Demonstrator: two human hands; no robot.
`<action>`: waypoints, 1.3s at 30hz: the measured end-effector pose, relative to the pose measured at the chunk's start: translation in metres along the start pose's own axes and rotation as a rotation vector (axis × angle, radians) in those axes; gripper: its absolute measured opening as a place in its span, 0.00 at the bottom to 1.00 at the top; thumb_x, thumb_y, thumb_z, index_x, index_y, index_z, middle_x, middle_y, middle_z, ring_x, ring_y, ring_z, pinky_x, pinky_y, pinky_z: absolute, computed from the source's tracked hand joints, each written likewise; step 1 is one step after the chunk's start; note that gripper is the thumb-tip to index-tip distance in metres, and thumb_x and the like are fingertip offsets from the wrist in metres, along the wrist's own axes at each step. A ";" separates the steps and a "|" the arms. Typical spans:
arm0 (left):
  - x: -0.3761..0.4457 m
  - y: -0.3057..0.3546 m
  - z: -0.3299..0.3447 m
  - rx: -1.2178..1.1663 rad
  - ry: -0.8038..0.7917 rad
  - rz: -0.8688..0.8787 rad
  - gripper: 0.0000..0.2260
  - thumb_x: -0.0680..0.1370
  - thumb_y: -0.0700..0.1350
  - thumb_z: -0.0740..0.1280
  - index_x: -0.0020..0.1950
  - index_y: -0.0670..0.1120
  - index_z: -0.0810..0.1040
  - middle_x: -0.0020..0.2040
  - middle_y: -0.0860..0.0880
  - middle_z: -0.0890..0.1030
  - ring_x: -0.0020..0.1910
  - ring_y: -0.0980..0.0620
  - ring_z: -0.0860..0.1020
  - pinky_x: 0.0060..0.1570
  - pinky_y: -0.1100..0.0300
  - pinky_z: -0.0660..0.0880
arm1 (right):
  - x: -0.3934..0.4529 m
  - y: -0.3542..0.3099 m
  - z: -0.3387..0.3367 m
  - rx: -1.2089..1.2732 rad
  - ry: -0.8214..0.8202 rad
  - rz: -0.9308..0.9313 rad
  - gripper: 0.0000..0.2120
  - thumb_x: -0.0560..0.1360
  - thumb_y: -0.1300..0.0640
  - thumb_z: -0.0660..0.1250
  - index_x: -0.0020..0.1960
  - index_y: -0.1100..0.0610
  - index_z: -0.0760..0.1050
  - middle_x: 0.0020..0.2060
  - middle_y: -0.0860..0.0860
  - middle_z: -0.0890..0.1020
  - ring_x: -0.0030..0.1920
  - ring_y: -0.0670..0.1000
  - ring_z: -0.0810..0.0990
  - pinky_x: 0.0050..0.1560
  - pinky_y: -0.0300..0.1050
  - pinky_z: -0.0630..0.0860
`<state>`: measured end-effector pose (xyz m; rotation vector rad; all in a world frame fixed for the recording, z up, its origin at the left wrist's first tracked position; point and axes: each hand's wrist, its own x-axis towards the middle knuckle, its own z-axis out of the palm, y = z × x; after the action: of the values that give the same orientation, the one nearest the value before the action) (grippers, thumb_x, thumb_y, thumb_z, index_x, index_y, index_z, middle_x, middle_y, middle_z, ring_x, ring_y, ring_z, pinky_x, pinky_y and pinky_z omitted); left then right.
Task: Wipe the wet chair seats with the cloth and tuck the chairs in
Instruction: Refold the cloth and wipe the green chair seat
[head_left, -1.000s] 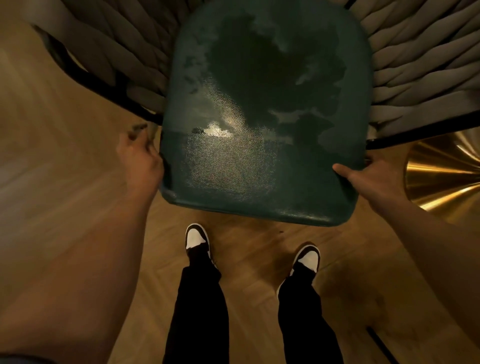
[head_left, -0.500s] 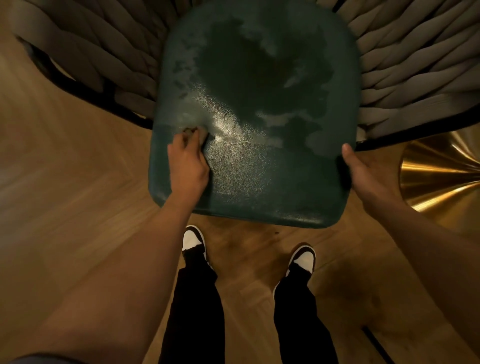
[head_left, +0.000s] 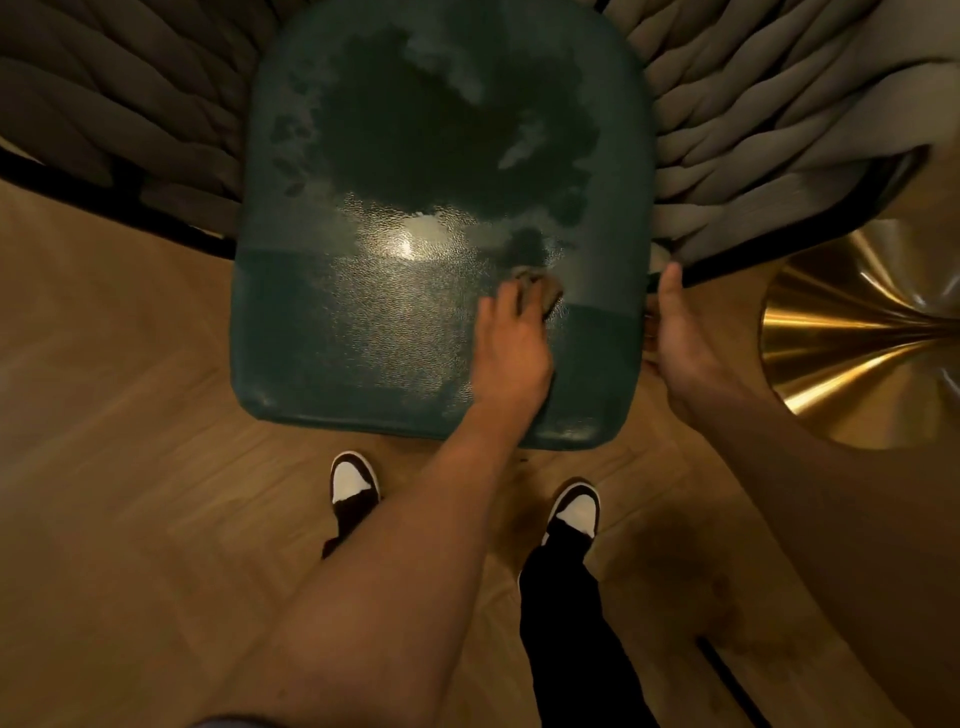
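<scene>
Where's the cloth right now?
The cloth is on the right part of the green seat, under the left hand's fingertips, near the right hand.
</scene>
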<state>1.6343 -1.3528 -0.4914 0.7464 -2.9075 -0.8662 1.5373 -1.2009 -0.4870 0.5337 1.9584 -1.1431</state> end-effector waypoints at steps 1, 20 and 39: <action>-0.001 0.012 0.005 0.006 -0.014 0.006 0.24 0.73 0.35 0.65 0.70 0.42 0.72 0.62 0.40 0.73 0.55 0.41 0.70 0.55 0.50 0.71 | -0.002 -0.001 0.001 0.000 -0.008 0.001 0.60 0.52 0.08 0.49 0.71 0.43 0.75 0.67 0.47 0.80 0.66 0.52 0.78 0.70 0.60 0.71; 0.013 0.013 0.013 0.196 -0.009 0.167 0.21 0.75 0.41 0.60 0.69 0.47 0.74 0.59 0.45 0.76 0.47 0.41 0.72 0.44 0.50 0.72 | -0.001 -0.011 -0.003 -0.233 0.010 -0.198 0.36 0.70 0.32 0.70 0.70 0.54 0.75 0.62 0.46 0.80 0.63 0.50 0.80 0.66 0.56 0.77; 0.028 -0.208 -0.118 0.306 0.192 -0.153 0.23 0.74 0.39 0.56 0.67 0.45 0.76 0.57 0.36 0.76 0.49 0.36 0.73 0.52 0.48 0.68 | 0.012 -0.041 0.034 -0.464 0.231 -0.216 0.44 0.69 0.41 0.79 0.77 0.55 0.64 0.71 0.54 0.75 0.70 0.60 0.75 0.70 0.58 0.73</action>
<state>1.7181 -1.5779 -0.5025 1.0197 -2.8679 -0.3319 1.5169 -1.2516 -0.4846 0.2152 2.4330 -0.7312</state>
